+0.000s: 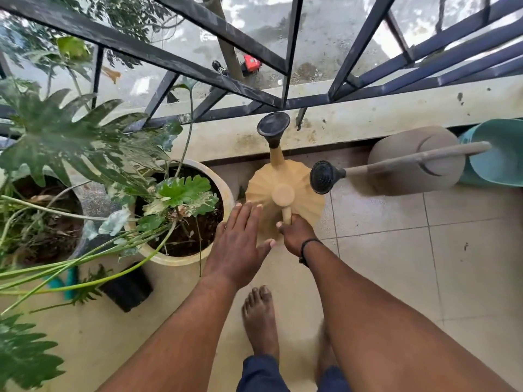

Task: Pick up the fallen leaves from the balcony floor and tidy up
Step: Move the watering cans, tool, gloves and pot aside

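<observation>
A yellow ribbed watering can (285, 190) with a black rose stands on the balcony floor by the ledge. My right hand (295, 234) grips its handle from behind. My left hand (239, 244) is flat with straight fingers, its fingertips touching the can's left side. A small dark leaf (241, 192) lies on the floor between the can and the cream pot (226, 193). No other fallen leaves show on the tiles.
A beige watering can (413, 162) lies beside a teal bucket (498, 154) at the right. Potted plants (85, 154) crowd the left, with a black pot (127, 290) and teal tool (68, 281) below. Dark railing (198, 72) runs along the ledge. My bare feet (260, 318) stand on the tiles.
</observation>
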